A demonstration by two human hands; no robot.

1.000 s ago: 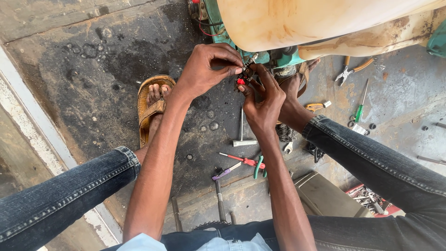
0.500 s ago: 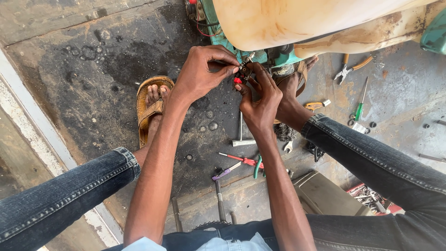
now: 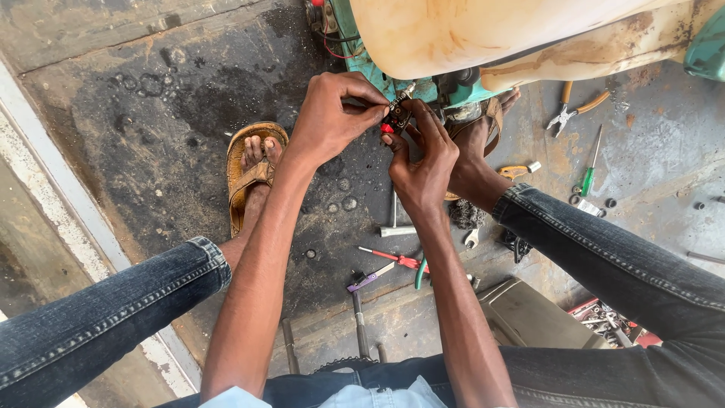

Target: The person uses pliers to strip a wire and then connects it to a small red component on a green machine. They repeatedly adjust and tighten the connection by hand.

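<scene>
Left hand fingertips pinch thin metal piece at small black-and-red part; right hand fingers curl, gripping part from below. Cream tank just above fingers, crowding them. Red screwdriver, T-wrench on floor below; pliers, green screwdriver well right.

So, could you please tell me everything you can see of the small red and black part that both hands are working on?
The small part looks dark, mostly black, with a red bit at its lower end and thin metal pieces poking up at the top. It sits just under the teal machine body, above the oily floor. The left hand pinches it from the left with its fingertips, and the right hand grips it from below and the right. Fingers hide most of it, so its exact shape is unclear.
</scene>
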